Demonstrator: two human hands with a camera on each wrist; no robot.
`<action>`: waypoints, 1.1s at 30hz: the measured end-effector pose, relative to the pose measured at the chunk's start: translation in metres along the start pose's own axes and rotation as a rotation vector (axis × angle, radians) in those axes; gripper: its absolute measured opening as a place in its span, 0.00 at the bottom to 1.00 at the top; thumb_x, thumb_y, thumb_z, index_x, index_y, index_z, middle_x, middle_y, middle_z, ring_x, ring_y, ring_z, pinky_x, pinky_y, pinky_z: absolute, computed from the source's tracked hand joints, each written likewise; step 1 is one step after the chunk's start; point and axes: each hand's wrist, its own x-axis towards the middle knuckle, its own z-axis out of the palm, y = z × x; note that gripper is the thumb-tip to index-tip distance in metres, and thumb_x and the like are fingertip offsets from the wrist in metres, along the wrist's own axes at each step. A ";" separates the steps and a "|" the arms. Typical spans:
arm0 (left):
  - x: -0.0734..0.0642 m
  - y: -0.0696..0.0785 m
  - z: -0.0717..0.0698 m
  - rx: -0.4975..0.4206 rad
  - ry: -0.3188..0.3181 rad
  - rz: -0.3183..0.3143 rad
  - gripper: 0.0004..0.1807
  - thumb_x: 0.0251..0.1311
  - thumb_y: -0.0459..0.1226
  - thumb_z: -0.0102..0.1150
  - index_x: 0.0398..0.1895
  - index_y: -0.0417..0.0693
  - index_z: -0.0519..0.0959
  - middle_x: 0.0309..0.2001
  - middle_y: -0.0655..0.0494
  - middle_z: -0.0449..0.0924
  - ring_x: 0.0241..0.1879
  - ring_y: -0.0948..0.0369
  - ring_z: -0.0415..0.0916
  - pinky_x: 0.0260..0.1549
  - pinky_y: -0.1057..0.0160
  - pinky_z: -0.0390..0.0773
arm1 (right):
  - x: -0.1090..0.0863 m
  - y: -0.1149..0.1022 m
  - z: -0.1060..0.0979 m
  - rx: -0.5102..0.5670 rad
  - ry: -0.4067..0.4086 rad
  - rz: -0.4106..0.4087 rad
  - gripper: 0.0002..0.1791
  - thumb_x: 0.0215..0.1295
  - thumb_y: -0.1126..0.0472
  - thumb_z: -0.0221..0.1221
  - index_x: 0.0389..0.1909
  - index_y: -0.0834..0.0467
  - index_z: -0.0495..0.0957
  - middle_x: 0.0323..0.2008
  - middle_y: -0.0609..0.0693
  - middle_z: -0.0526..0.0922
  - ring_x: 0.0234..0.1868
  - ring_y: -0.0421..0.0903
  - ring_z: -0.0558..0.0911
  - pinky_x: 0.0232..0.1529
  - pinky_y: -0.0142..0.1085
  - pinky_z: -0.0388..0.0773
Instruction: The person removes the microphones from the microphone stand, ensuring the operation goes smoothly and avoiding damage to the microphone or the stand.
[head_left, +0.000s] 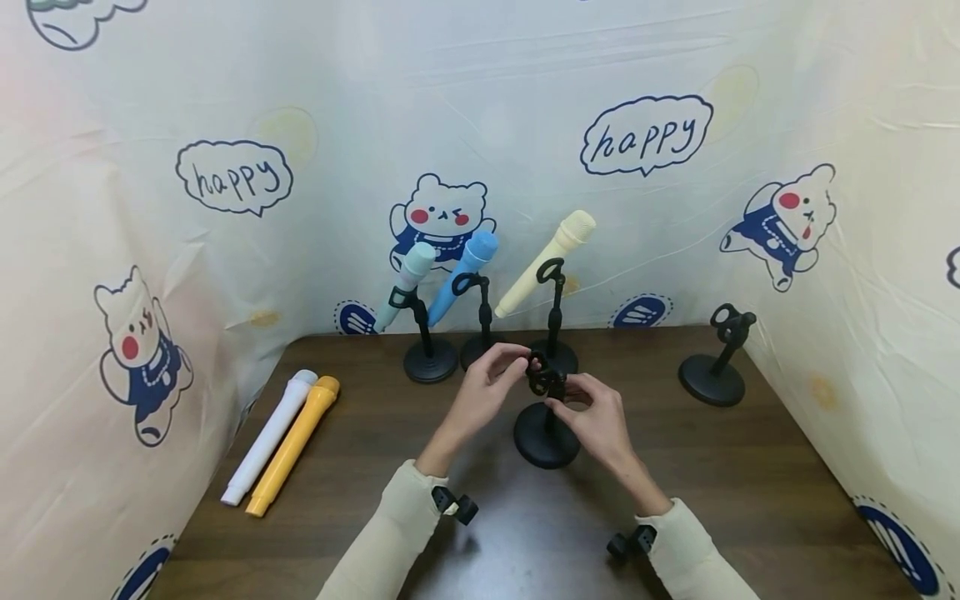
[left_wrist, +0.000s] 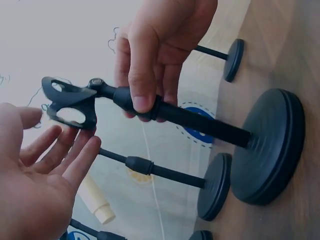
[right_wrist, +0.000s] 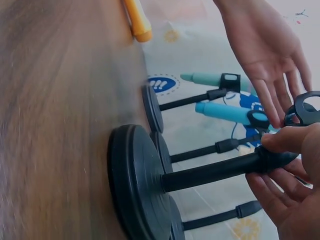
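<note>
A black desktop microphone stand (head_left: 546,446) stands on its round base in front of me. My right hand (head_left: 600,417) pinches the collar of its pole between thumb and fingers, as the right wrist view shows closely. At the top is the stand's clip (left_wrist: 89,111), a looped holder with no microphone in it. My left hand (head_left: 487,383) is beside the clip, palm turned up. Its fingertips (left_wrist: 90,145) touch the clip's underside while the thumb stays apart from it.
Behind, three stands hold a mint microphone (head_left: 415,268), a blue microphone (head_left: 467,271) and a cream microphone (head_left: 547,260). Another stand (head_left: 712,379) with a bare clip is at the right. A white microphone (head_left: 270,437) and a yellow microphone (head_left: 294,446) lie at the left.
</note>
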 end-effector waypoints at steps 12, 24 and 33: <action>0.017 -0.016 0.007 0.036 0.100 0.033 0.09 0.78 0.43 0.61 0.49 0.48 0.84 0.40 0.46 0.88 0.41 0.51 0.87 0.44 0.65 0.88 | 0.010 0.012 -0.031 -0.066 0.069 0.043 0.14 0.58 0.70 0.77 0.45 0.60 0.89 0.39 0.55 0.90 0.42 0.54 0.91 0.48 0.45 0.90; 0.051 -0.025 0.010 0.139 0.113 0.014 0.11 0.78 0.43 0.61 0.49 0.46 0.85 0.40 0.49 0.88 0.40 0.56 0.86 0.43 0.51 0.89 | 0.023 0.027 -0.065 -0.142 0.125 0.141 0.12 0.62 0.65 0.75 0.46 0.60 0.88 0.43 0.57 0.91 0.45 0.52 0.90 0.39 0.14 0.79; 0.078 -0.028 0.017 0.285 0.053 -0.061 0.16 0.80 0.41 0.57 0.63 0.42 0.80 0.58 0.49 0.84 0.59 0.54 0.82 0.63 0.54 0.83 | 0.034 0.039 -0.085 -0.192 0.177 0.173 0.13 0.63 0.63 0.75 0.48 0.61 0.88 0.45 0.59 0.92 0.41 0.30 0.86 0.40 0.12 0.77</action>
